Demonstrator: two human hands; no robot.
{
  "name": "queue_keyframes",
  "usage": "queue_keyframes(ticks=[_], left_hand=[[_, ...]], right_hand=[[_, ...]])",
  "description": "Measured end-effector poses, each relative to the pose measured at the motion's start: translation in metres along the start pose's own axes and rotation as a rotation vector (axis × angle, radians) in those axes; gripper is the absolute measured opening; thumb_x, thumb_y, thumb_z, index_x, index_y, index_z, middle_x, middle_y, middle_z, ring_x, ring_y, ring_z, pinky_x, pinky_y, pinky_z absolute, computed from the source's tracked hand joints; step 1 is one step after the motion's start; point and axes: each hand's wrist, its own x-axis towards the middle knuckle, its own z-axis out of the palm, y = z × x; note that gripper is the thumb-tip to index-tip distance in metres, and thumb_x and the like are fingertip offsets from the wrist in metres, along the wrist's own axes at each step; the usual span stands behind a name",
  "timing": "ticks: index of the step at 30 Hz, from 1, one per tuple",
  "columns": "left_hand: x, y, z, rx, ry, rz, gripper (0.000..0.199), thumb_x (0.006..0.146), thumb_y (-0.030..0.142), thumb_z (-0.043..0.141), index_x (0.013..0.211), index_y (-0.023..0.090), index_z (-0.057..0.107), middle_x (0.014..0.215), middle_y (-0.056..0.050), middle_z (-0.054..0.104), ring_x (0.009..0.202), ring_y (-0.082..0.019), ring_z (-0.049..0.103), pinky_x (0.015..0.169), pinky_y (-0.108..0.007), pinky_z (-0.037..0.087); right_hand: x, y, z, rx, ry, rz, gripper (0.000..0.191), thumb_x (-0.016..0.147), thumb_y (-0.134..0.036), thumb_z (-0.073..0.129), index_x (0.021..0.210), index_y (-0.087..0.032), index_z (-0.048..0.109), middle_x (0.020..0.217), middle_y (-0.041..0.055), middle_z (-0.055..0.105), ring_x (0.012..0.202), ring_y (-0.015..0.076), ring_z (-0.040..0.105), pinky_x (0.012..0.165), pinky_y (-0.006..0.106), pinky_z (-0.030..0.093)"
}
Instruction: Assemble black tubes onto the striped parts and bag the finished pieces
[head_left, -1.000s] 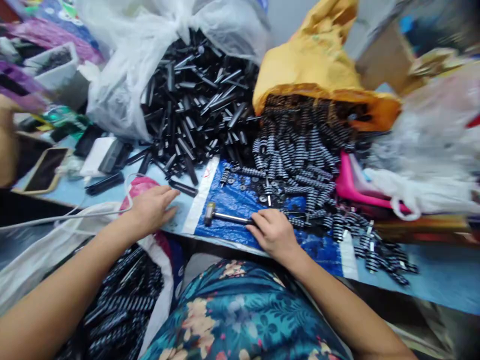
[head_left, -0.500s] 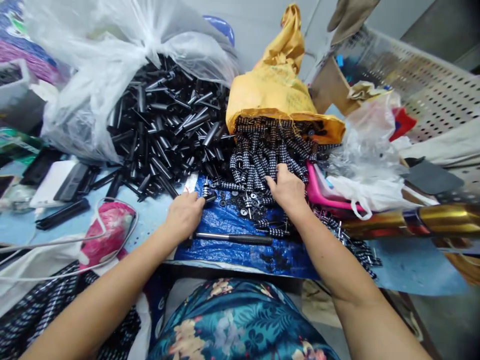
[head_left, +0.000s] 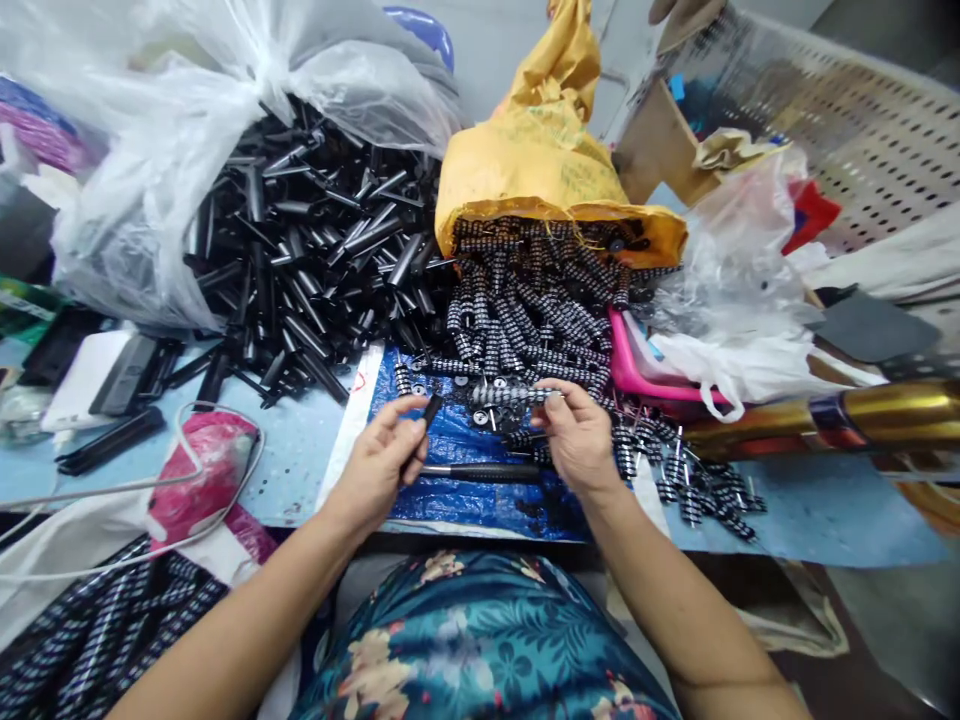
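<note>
Bright even light, sharp centre, edges stretched and slightly blurred.

Both hands [head_left: 375, 465] raised (fingers pinched)

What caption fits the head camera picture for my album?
Left hand holds a black tube, right hand a striped spring piece.

the blue tarp [head_left: 480, 500] is the one landmark: its near strip is crossed only by a hammer [head_left: 480, 472], with bare bench [head_left: 300, 450] left of it. behind the tarp, black tubes [head_left: 315, 250] and striped springs [head_left: 540, 300] block passage; right of it, scattered springs [head_left: 690, 490] litter the way.
</note>
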Motion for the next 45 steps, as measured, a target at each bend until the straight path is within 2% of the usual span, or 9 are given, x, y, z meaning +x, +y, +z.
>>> queue_keyframes(ticks=[4,8,12,15,19,25,28,33,45], left_hand=[[-0.013,-0.011,0.020,-0.060,-0.133,-0.129,0.030,0.077,0.034,0.072,0.092,0.019,0.050,0.075,0.000,0.068,0.046,-0.008,0.053,0.047,-0.019,0.036],[-0.014,-0.016,0.019,-0.059,-0.069,-0.125,0.028,0.078,0.031,0.070,0.096,0.018,0.053,0.066,0.004,0.063,0.042,-0.006,0.045,0.045,-0.018,0.030],[-0.011,-0.021,0.021,0.021,0.047,0.019,0.028,0.084,0.041,0.069,0.091,0.015,0.060,0.064,0.004,0.059,0.044,-0.004,0.043,0.047,-0.019,0.031],[-0.010,-0.026,0.032,0.144,0.049,0.165,0.028,0.081,0.039,0.076,0.084,0.015,0.062,0.071,0.002,0.062,0.054,-0.006,0.050,0.054,-0.020,0.040],[-0.007,-0.034,0.041,0.252,0.029,0.293,0.039,0.071,0.030,0.084,0.102,0.017,0.064,0.084,-0.001,0.066,0.077,-0.014,0.062,0.074,-0.026,0.050],[-0.007,-0.041,0.031,0.525,-0.025,0.423,0.026,0.081,0.028,0.074,0.103,0.017,0.066,0.078,0.001,0.065,0.065,-0.012,0.054,0.065,-0.026,0.044],[-0.010,-0.038,0.025,0.494,-0.061,0.377,0.018,0.082,0.029,0.073,0.093,0.016,0.066,0.078,0.000,0.063,0.069,-0.012,0.053,0.065,-0.025,0.042],[-0.015,-0.029,0.012,0.281,-0.182,0.086,0.030,0.075,0.039,0.081,0.082,0.015,0.064,0.068,0.003,0.051,0.062,-0.010,0.044,0.058,-0.024,0.036],[-0.021,-0.032,0.016,0.215,-0.319,0.015,0.026,0.073,0.036,0.083,0.083,0.016,0.069,0.070,0.002,0.053,0.065,-0.012,0.044,0.062,-0.025,0.034]], right_hand=[[-0.013,-0.003,0.032,0.428,0.086,0.316,0.049,0.075,-0.070,0.072,0.086,-0.023,0.067,0.079,-0.0018,0.064,0.067,0.0113,0.058,0.059,0.025,0.050],[-0.024,-0.009,0.043,0.549,-0.051,0.562,0.053,0.078,-0.072,0.068,0.093,-0.021,0.065,0.066,-0.0049,0.056,0.050,0.0077,0.048,0.046,0.021,0.041],[-0.034,-0.010,0.046,0.521,-0.162,0.531,0.050,0.082,-0.068,0.066,0.102,-0.022,0.066,0.056,-0.0086,0.048,0.039,0.0048,0.035,0.040,0.019,0.030],[-0.036,-0.011,0.053,0.550,-0.106,0.478,0.044,0.083,-0.063,0.067,0.097,-0.022,0.069,0.061,-0.0061,0.054,0.046,0.0069,0.045,0.045,0.021,0.039],[-0.040,-0.009,0.067,0.559,0.023,0.427,0.032,0.082,-0.052,0.070,0.088,-0.021,0.072,0.088,0.0006,0.069,0.076,0.0136,0.061,0.072,0.029,0.054],[-0.041,0.001,0.076,0.453,-0.025,0.376,0.025,0.081,-0.046,0.068,0.085,-0.023,0.077,0.109,0.0031,0.073,0.113,0.0212,0.061,0.106,0.038,0.044],[-0.031,0.001,0.065,0.426,-0.011,0.338,0.022,0.080,-0.045,0.072,0.087,-0.025,0.077,0.102,0.0013,0.074,0.102,0.0181,0.064,0.097,0.036,0.049],[-0.025,-0.001,0.035,0.298,-0.080,0.326,0.030,0.071,-0.037,0.084,0.098,-0.027,0.077,0.083,-0.0025,0.070,0.074,0.0104,0.060,0.073,0.025,0.052],[-0.054,0.001,0.039,0.405,-0.214,0.557,0.040,0.073,-0.060,0.078,0.091,-0.025,0.076,0.091,0.0013,0.073,0.084,0.0189,0.064,0.081,0.036,0.055]])
